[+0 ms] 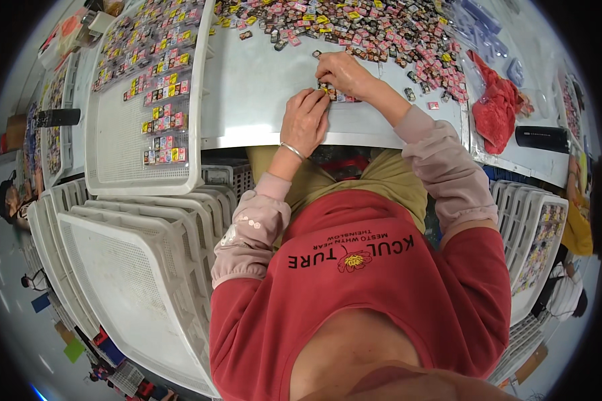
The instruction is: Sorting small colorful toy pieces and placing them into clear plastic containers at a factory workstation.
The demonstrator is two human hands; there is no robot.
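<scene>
Close to the table's front edge sits a short block of small pink, black and yellow pieces (344, 97), mostly covered by my hands. My left hand (304, 120) is closed with curled fingers at the block's left end. Over its far side, my right hand (344, 73) has its fingers pinched together and pointing down; what is in them is hidden. A small dark piece (317, 54) shows by the right knuckles; whether it is touched I cannot tell. A large heap of similar loose pieces (381, 37) spreads across the far table.
At left, a white perforated tray (114, 160) holds rows of filled clear packs (165, 151). Stacked white crates (124, 274) stand below it, more crates (525, 200) at right. A red cloth (495, 110) and a black cylinder (542, 138) lie on the right.
</scene>
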